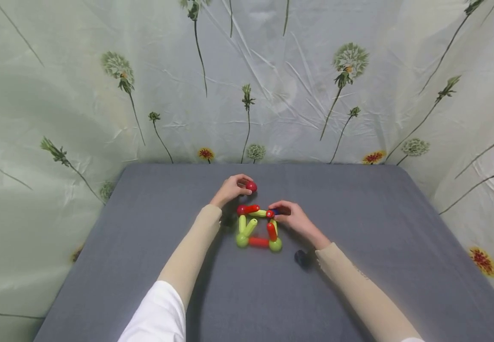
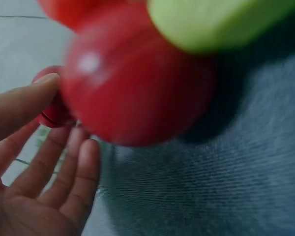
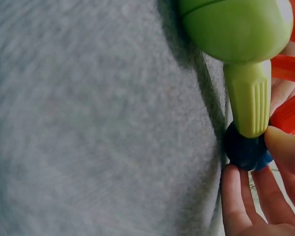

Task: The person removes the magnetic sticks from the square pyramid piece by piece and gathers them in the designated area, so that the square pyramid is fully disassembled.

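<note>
Fingers (image 2: 88,160) of the left hand (image 1: 232,189) meet the thumb in a pinch on a red ball (image 1: 251,186), which we see just beyond a four-sided frame (image 1: 259,242) of rods and balls on the grey table (image 1: 166,204). The right hand (image 1: 294,218) grips, between thumb and fingertips, the blue ball (image 3: 243,147) at the frame's far right corner. We find green balls (image 1: 242,240) at both near corners; whether the red ball touches the table, we cannot quite tell.
</note>
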The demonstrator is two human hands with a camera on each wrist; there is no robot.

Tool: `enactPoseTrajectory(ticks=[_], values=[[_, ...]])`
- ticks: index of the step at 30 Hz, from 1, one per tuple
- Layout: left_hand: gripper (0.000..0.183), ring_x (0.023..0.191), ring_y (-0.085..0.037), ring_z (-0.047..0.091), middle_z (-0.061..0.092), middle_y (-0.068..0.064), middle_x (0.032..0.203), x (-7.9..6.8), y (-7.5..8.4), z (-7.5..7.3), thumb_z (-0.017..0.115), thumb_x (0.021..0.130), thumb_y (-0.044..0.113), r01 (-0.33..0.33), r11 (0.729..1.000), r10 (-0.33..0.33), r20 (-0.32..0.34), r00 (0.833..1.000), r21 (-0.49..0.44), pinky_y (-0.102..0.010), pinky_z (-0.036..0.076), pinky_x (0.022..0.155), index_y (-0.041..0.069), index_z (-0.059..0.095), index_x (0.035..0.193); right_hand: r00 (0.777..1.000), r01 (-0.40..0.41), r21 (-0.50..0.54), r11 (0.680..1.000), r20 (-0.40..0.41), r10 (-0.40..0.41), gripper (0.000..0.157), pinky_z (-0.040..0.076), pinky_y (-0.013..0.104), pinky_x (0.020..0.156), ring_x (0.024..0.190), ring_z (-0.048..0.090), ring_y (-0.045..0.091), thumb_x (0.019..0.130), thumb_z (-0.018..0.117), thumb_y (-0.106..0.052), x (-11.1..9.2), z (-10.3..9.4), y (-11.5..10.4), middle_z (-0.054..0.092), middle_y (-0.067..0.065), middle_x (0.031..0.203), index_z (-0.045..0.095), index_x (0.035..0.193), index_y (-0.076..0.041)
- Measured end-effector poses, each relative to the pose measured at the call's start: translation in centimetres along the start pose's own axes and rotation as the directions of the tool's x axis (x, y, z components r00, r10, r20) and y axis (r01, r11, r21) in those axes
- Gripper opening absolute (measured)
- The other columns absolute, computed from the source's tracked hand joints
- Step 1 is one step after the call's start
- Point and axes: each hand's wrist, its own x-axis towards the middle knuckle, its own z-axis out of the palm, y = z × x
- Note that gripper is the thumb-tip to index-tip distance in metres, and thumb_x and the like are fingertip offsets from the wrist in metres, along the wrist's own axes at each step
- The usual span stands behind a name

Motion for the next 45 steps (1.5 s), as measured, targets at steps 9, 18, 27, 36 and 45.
enactPoseTrajectory(ticks=[9, 18, 27, 36, 45], values=[[0.035, 0.106, -0.028, 0.059, 0.063, -0.014, 0.118, 1.5, -0.6, 0.9, 0.069, 0.086, 0.003, -0.037, 0.998, 0.038, -0.017, 0.999, 0.052, -0.039, 0.047, 0.088, 0.005, 0.063, 0.12, 1.0, 0.0, 0.052, 0.999, -0.003, 0.0, 0.027, 0.048, 0.031, 0.085, 0.101, 0.059, 0.026, 0.089, 0.063, 0.001, 0.0, -0.5, 0.4, 0.063, 0.016, 0.112, 0.062, 0.115, 0.004], [0.046, 0.108, -0.029, 0.059, 0.058, -0.014, 0.127, 0.6, -1.4, 0.2, 0.067, 0.089, 0.006, -0.119, 0.993, 0.119, -0.008, 0.993, -0.024, -0.04, 0.047, 0.09, 0.006, 0.055, 0.133, 1.0, 0.015, 0.11, 0.994, 0.007, -0.016, 0.028, 0.047, 0.026, 0.082, 0.101, 0.058, 0.025, 0.09, 0.062, 0.001, 0.0, -0.6, 0.6, 0.062, 0.017, 0.114, 0.06, 0.118, 0.005], [0.028, 0.108, -0.033, 0.057, 0.061, -0.021, 0.116, -3.7, -1.8, -0.4, 0.062, 0.089, -0.003, -0.315, 0.936, 0.328, 0.066, 0.942, -0.159, -0.043, 0.044, 0.094, -0.005, 0.06, 0.117, 1.0, -0.02, 0.126, 0.992, 0.026, 0.017, 0.033, 0.046, 0.025, 0.084, 0.105, 0.056, 0.028, 0.091, 0.061, 0.001, -0.1, -0.6, 0.5, 0.059, 0.02, 0.118, 0.057, 0.122, 0.008], [0.02, 0.098, -0.017, 0.062, 0.068, -0.005, 0.102, -5.3, -0.9, 1.7, 0.066, 0.087, -0.002, -0.45, 0.888, 0.44, 0.107, 0.891, 0.098, -0.033, 0.048, 0.088, 0.008, 0.061, 0.104, 0.999, 0.0, 0.108, 0.994, 0.036, -0.004, 0.033, 0.045, 0.027, 0.088, 0.107, 0.055, 0.031, 0.092, 0.058, 0.002, -1.6, -0.7, -2.5, 0.058, 0.024, 0.119, 0.053, 0.123, 0.014], [0.021, 0.098, -0.021, 0.063, 0.067, -0.006, 0.103, -5.2, -1.1, 0.7, 0.067, 0.087, -0.002, -0.374, 0.917, 0.38, -0.013, 0.925, 0.139, -0.035, 0.049, 0.087, 0.006, 0.066, 0.106, 1.0, 0.002, 0.103, 0.995, 0.026, -0.005, 0.033, 0.045, 0.031, 0.09, 0.107, 0.054, 0.031, 0.091, 0.059, 0.003, -1.9, -0.5, -2.5, 0.058, 0.024, 0.118, 0.054, 0.122, 0.013]])
